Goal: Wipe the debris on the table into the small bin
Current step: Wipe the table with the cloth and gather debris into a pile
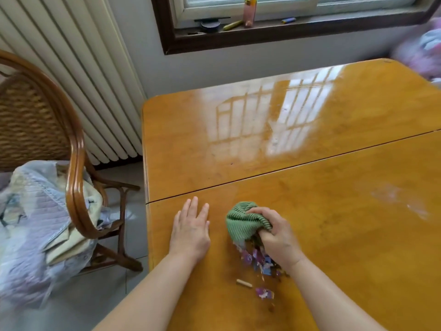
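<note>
**Cloth meets paper scraps on a glossy tabletop**

At far left, a pale quilted blanket (31, 211) is heaped on the seat of a brown rattan armchair (74, 163), which stands in front of a cream ribbed radiator (78, 80). Beside the chair, a glossy honey-coloured wooden table (334, 211) with a seam across its top fills the middle and right of the view. Near the table's left edge the person's left hand (191, 232) lies flat, palm down, fingers straight and slightly spread, holding nothing. Just to its right, a bunched green ribbed cloth (241, 223) sits on the tabletop, gripped by the right hand (276, 237), whose fingers curl over the fabric. Purple and blue paper scraps (260, 261) lie on the table against the cloth's near edge and run under the right wrist. A short pale wooden peg (244, 283) and a lone purple scrap (264, 293) lie apart, nearer the person. On the dark-framed window sill (262, 32) beyond the table are a pink bottle (249, 10), a dark round tin (210, 25) and a yellow pen (232, 25). At far right, a blurred pink and blue bundle of fabric (424, 51) shows past the table's corner.
</note>
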`<state>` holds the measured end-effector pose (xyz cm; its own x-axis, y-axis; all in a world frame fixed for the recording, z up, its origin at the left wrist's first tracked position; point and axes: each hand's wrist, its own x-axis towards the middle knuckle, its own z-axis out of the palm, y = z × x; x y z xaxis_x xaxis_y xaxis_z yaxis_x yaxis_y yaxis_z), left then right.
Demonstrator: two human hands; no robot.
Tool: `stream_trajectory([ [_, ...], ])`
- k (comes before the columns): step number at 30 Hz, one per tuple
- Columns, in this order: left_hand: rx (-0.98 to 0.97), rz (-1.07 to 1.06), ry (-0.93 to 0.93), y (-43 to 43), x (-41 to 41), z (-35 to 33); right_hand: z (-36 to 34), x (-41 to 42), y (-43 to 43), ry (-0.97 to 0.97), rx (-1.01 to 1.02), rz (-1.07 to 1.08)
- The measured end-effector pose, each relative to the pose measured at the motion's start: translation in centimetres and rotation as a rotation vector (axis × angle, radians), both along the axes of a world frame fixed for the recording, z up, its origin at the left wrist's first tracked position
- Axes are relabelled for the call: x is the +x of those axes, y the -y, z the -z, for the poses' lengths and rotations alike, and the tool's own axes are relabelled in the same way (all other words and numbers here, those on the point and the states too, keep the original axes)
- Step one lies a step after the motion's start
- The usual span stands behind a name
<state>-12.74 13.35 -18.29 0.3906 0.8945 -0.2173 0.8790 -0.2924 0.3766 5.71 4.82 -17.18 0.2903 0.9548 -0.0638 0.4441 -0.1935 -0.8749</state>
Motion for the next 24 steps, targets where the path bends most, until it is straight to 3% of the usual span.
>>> stream_trajectory([
  [2, 0.008, -0.008, 0.058, 1.4, -0.7, 0.0, -1.6, 2.6, 0.4, -0.158, 0.096, 0.242],
  [3, 0.016, -0.012, 0.079, 2.5, -1.1, 0.1, -2.2, 4.5, 0.9, -0.143, 0.152, 0.379],
  [6, 0.049, 0.003, 0.075, 5.8, -2.3, 0.6, -2.1, 8.9, 3.1, 0.093, 0.013, 0.598],
  [8, 0.052, 0.015, 0.066, 7.4, -2.4, 1.0, -0.5, 8.5, 4.5, 0.320, -0.250, 0.557],
  [10, 0.044, 0.004, 0.071, 8.1, -1.8, 1.1, 1.0, 5.8, 5.0, 0.439, -0.265, 0.507],
  [15, -0.004, 0.019, 0.088, 8.3, 0.9, 1.0, 1.8, -2.6, 3.6, 0.291, -0.056, 0.345],
  [17, -0.040, 0.011, 0.115, 8.0, 1.3, 0.8, 0.9, -2.7, 3.1, 0.177, 0.017, 0.440],
  [19, -0.060, 0.028, 0.136, 7.6, 0.8, 0.7, 0.0, -1.1, 3.5, 0.220, 0.067, 0.575],
  [21, -0.073, 0.078, 0.141, 7.2, -0.1, 0.7, -0.5, 0.9, 4.4, 0.334, -0.087, 0.606],
  [24, -0.115, 0.126, 0.197, 6.5, -1.2, 0.3, -1.3, 0.8, 4.9, 0.484, -0.517, 0.467],
])
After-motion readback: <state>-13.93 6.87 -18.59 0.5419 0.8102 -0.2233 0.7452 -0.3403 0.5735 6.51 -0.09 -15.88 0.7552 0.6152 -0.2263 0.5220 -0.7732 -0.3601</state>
